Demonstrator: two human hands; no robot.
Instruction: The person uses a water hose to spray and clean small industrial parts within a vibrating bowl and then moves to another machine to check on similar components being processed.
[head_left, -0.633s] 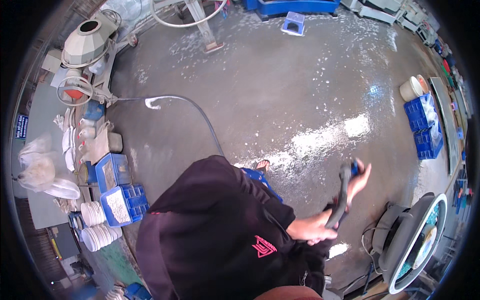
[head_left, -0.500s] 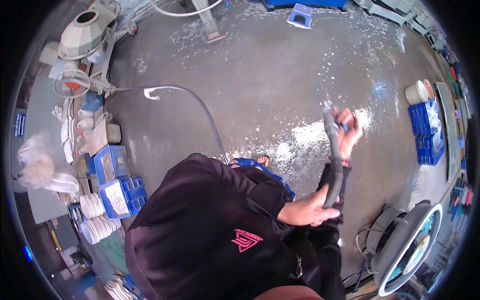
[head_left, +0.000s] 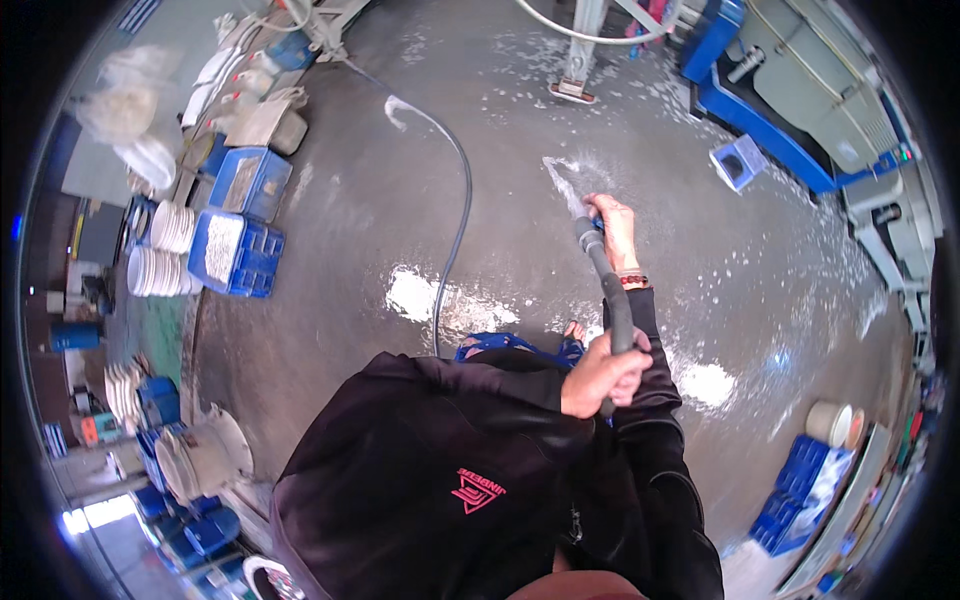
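Observation:
A dark grey hose (head_left: 612,285) runs between my two hands, and water (head_left: 565,185) spurts from its far end onto the wet floor. My left hand (head_left: 605,375) is wrapped round the hose near my body. Farther along, my right hand (head_left: 615,235), with a red beaded bracelet at the wrist, has its fingers curled at the nozzle (head_left: 587,232). A small blue part shows by those fingers; the hand partly hides it. Both forearms are in black sleeves.
A thin dark hose (head_left: 466,200) trails across the wet concrete floor (head_left: 340,260). Blue crates (head_left: 262,262) and stacked white discs (head_left: 160,272) stand at left. A blue-framed machine (head_left: 760,120), a small blue box (head_left: 738,163) and a metal post (head_left: 580,50) are ahead; more crates (head_left: 800,490) lie at right.
My view has turned left, so the far things have shifted right. Both hands and the hose have swung leftward, and the spray now lands farther left. The grip looks the same.

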